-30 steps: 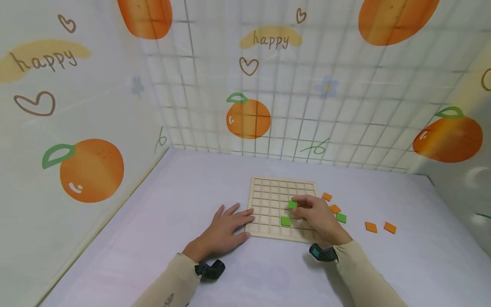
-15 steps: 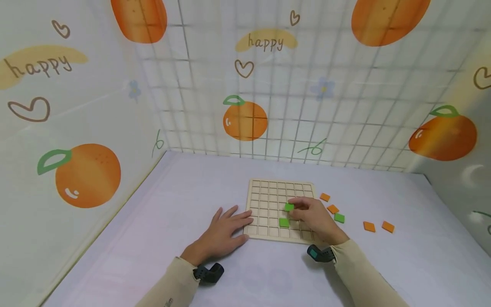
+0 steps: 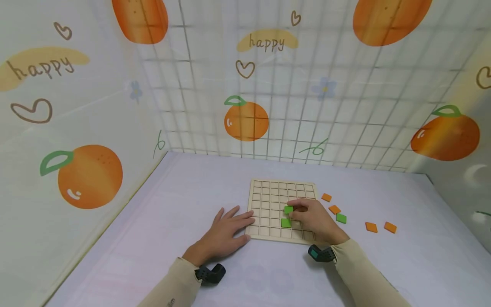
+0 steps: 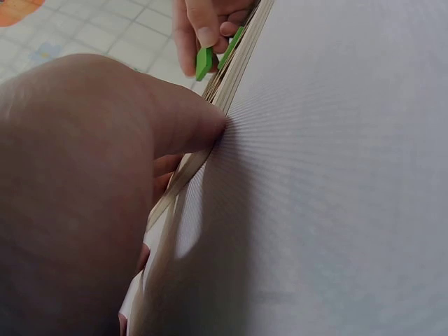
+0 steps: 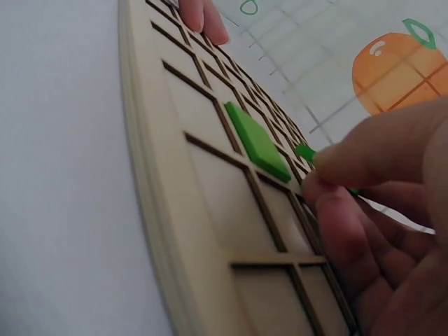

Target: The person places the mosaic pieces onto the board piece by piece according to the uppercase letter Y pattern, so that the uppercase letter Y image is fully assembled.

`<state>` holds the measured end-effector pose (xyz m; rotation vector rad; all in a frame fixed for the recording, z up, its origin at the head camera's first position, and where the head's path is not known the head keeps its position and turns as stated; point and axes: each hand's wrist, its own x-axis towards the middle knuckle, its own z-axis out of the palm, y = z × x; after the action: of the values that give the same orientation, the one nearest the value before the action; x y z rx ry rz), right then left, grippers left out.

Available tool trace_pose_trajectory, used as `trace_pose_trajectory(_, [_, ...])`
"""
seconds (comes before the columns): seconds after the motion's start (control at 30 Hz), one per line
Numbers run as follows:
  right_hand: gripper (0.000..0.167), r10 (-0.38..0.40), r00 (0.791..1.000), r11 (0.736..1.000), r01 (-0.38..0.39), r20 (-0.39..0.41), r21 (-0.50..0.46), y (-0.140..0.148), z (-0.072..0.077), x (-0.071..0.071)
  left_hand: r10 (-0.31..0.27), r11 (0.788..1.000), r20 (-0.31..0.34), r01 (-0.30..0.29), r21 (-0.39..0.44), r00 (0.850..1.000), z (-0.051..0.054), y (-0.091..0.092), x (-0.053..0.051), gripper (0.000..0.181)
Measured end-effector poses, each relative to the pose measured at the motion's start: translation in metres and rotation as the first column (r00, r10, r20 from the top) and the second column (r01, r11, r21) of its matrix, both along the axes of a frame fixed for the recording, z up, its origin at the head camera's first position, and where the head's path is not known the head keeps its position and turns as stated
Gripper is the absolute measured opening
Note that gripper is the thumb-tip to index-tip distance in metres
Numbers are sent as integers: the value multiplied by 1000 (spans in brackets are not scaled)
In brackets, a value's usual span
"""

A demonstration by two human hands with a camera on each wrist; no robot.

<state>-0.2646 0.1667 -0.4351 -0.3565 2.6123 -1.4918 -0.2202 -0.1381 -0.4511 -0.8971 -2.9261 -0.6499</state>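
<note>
A wooden grid board (image 3: 264, 197) lies on the table, with one green square tile (image 3: 285, 223) set in a near cell. Just beyond that tile, my right hand (image 3: 316, 217) pinches a second green tile (image 3: 288, 209) between thumb and fingers. The right wrist view shows this held tile (image 5: 306, 152) at the fingertips, partly covered by them; whether it touches the board I cannot tell. On the other side, my left hand (image 3: 224, 232) lies with fingers spread, its fingertips on the board's left edge. Its thumb (image 4: 199, 126) touches the near left part of the rim.
Right of the board lie a loose green tile (image 3: 341, 218) and several orange tiles, among them one by the far right edge (image 3: 326, 197) and one farther out (image 3: 390, 227). A patterned curtain (image 3: 245, 76) stands behind the table.
My right hand has shifted the pinched green tile slightly left and nearer, toward the tile in the board. The left hand stays at the board's edge. The head view has tilted a little.
</note>
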Motion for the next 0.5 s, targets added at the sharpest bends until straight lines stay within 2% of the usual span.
trace_pose_trajectory(0.5, [36, 34, 999, 998, -33, -10, 46, 3, 0, 1, 7, 1000, 14, -6, -8, 1000, -1, 1, -1, 50])
